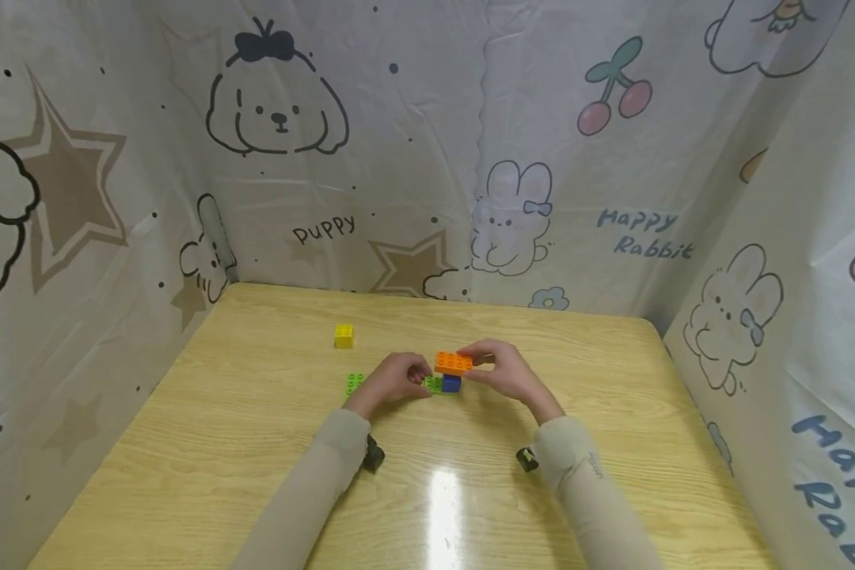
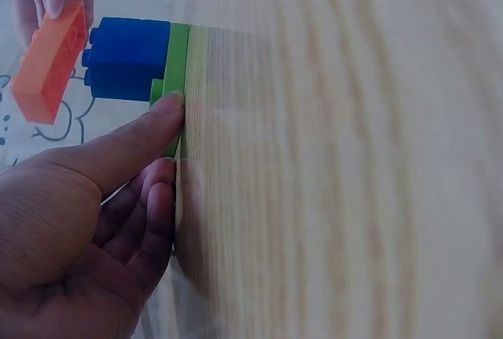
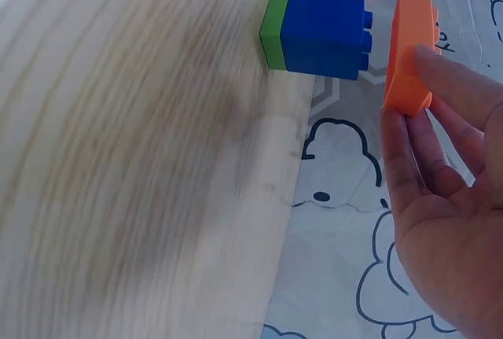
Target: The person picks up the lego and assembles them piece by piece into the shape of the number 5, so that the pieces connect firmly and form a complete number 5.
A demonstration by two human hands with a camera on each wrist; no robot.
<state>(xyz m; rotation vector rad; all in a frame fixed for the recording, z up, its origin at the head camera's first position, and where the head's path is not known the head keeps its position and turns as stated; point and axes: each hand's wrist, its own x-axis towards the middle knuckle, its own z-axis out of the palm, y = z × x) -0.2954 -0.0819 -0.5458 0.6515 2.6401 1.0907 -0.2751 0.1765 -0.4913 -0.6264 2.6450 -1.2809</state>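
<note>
A blue building brick (image 3: 324, 36) stands on the end of a flat green building plate (image 3: 274, 28), its studs facing up. My left hand (image 1: 397, 378) pinches the green plate at its edge, with the thumb (image 2: 145, 130) along the near side and the other fingers curled. My right hand (image 1: 502, 370) holds an orange eight-stud brick (image 1: 453, 362) between thumb and fingers. Both wrist views show a small gap between the orange brick and the blue brick's studs.
Farther back on the wooden table (image 1: 256, 443) sits a yellow brick (image 1: 344, 336). Green studs (image 1: 355, 383) also show left of my left hand; whether they belong to the same plate is hidden. A patterned curtain (image 1: 399, 158) surrounds the table's back and sides.
</note>
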